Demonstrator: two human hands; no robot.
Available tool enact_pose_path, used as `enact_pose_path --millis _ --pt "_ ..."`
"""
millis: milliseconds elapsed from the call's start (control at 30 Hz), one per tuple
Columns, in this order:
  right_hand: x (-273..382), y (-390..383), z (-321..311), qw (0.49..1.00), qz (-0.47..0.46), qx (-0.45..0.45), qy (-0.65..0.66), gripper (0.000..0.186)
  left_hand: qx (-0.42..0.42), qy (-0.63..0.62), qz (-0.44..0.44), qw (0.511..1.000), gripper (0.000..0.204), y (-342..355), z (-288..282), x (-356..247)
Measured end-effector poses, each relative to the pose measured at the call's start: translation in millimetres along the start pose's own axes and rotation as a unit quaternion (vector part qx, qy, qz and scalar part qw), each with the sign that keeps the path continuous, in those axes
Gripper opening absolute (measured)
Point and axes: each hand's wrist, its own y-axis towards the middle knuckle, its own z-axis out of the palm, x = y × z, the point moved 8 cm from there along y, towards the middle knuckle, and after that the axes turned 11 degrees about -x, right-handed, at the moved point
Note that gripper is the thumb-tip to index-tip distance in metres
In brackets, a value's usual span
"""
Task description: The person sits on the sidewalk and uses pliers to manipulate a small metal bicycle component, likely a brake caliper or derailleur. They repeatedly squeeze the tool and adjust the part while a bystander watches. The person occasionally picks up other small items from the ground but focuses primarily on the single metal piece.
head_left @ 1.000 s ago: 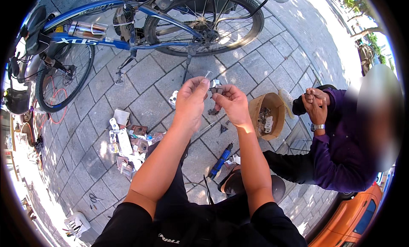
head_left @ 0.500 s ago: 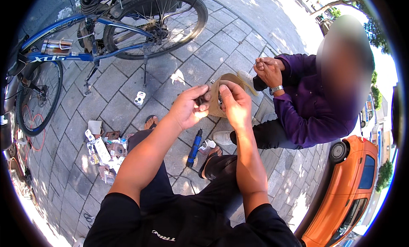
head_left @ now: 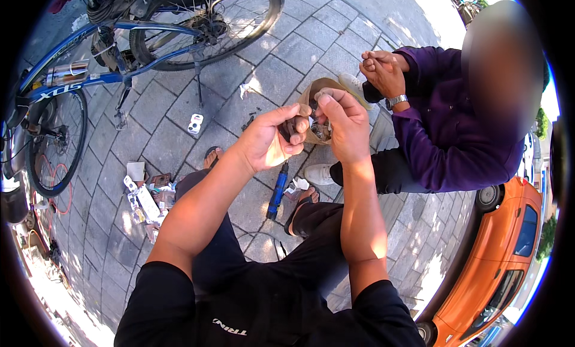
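Both my hands are raised in front of me, almost touching each other. My left hand [head_left: 269, 137] is closed, its fingers curled round something small and dark that I cannot make out. Thumb and forefinger of my right hand [head_left: 346, 126] are pinched together beside the left fingertips; whatever is between them is too small to name. Beneath and beyond the hands stands an open brown container [head_left: 321, 83], partly covered by them, with small dark and shiny pieces inside.
A blue bicycle [head_left: 108, 77] stands at the upper left. Small boxes and packs [head_left: 147, 203] lie on the paving by my left foot. Between my feet lies a blue and black cylindrical tool [head_left: 277, 194]. A person in a purple jacket [head_left: 446, 134] sits at the right, before an orange car [head_left: 488, 275].
My right hand has shifted slightly right, with its thumb and forefinger now pinched by the left fingertips. More of the container's inside shows. The whole view has shifted a little.
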Motion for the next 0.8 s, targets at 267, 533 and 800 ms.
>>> enact_pose_path --millis 267,533,800 --pt "11 -20 -2 0.991 -0.048 -0.094 -0.084 0.011 -0.005 -0.023 0.067 0.997 0.043 -1 12 -16" --pt "9 -21 9 0.976 -0.096 -0.077 -0.180 0.014 0.002 0.042 0.122 0.992 0.051 3 5 -18" --pt "12 -19 4 0.942 -0.169 -0.050 -0.287 0.010 -0.090 0.190 0.117 0.971 0.043 1 -6 -24"
